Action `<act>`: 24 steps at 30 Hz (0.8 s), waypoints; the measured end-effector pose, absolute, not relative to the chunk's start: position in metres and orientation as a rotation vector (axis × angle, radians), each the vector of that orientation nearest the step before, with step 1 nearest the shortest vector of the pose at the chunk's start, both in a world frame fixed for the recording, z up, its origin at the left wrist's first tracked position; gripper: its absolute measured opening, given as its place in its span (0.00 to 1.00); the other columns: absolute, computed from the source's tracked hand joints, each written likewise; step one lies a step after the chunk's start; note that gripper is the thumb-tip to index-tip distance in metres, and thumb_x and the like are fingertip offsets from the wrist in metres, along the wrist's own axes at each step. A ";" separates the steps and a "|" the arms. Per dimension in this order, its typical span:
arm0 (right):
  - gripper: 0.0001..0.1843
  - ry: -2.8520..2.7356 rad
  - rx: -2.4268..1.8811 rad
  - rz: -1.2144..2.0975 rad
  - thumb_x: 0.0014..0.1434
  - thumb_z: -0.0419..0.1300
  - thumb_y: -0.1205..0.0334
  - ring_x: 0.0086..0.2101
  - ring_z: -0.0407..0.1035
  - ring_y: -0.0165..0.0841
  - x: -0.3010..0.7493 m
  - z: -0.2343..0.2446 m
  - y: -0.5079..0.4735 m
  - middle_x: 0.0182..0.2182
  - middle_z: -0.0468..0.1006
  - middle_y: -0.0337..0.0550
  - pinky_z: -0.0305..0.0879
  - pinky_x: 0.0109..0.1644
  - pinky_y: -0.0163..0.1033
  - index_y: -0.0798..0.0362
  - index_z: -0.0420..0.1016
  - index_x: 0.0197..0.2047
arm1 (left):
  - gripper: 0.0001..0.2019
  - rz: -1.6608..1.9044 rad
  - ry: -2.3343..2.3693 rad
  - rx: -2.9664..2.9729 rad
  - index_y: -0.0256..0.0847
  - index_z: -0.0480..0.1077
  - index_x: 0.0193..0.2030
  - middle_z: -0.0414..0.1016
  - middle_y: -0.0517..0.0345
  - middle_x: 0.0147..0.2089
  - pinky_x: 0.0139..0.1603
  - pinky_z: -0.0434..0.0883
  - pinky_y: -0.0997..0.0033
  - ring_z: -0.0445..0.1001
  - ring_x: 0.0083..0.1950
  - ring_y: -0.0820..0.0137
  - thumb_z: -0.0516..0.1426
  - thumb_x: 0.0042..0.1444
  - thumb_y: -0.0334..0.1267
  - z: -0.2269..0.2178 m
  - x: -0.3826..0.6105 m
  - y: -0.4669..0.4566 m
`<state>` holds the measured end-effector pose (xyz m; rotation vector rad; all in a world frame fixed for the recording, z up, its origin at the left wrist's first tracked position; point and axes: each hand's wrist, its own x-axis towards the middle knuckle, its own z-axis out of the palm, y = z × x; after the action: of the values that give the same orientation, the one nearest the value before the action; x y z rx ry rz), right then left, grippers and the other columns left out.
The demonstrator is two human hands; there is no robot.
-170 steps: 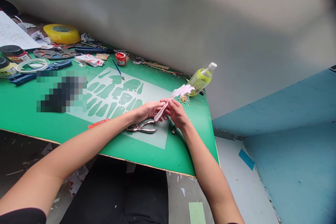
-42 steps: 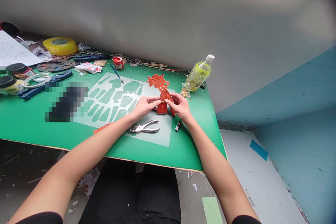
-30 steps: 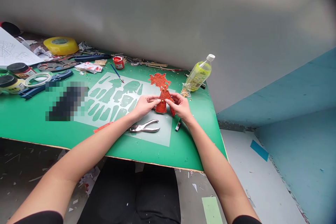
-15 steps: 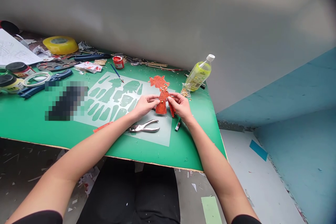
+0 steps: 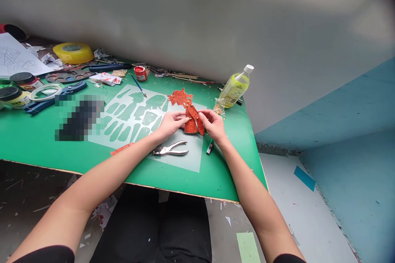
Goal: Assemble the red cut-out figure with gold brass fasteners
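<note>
Between my two hands is a red patterned cut-out figure (image 5: 191, 117) with small gold fasteners at its joints. My left hand (image 5: 171, 125) pinches its left side between thumb and fingers. On the other side, my right hand (image 5: 214, 124) grips the narrow red limb piece along the figure's right edge. The figure's jagged upper part (image 5: 180, 97) lies toward the back, tilted left. Below my hands, a silver hole punch (image 5: 171, 148) rests on a translucent sheet (image 5: 188, 163) with many shapes cut out. A green marker-like stick (image 5: 210, 146) lies beneath my right wrist.
A bottle of yellow-green liquid (image 5: 233, 89) leans at the right back beside a small bag of gold fasteners (image 5: 219, 108). Red paint jar (image 5: 140, 73), paintbrush (image 5: 139, 86), blue-handled tool (image 5: 74, 87), yellow tape roll (image 5: 73, 53) and a blurred dark object (image 5: 80, 119) lie leftward.
The figure's upper part has swung left, and its right limb piece now sits closer against the body. Both hands keep their hold, nearly in place; the view has shifted slightly.
</note>
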<state>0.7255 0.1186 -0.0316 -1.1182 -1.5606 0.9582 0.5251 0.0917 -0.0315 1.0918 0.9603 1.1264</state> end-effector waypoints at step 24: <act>0.26 -1.473 -1.097 1.185 0.52 0.73 0.34 0.37 0.79 0.39 0.723 -0.030 0.116 0.37 0.86 0.46 0.76 0.44 0.44 0.49 0.82 0.40 | 0.20 1.145 0.945 1.141 0.35 0.83 0.43 0.86 0.48 0.40 0.40 0.77 0.65 0.79 0.34 0.67 0.72 0.53 0.51 -0.022 0.528 0.085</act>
<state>0.7229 0.1165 -0.0300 -1.0966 -1.4727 1.1850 0.5280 0.0853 -0.0222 1.1409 0.9446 1.1449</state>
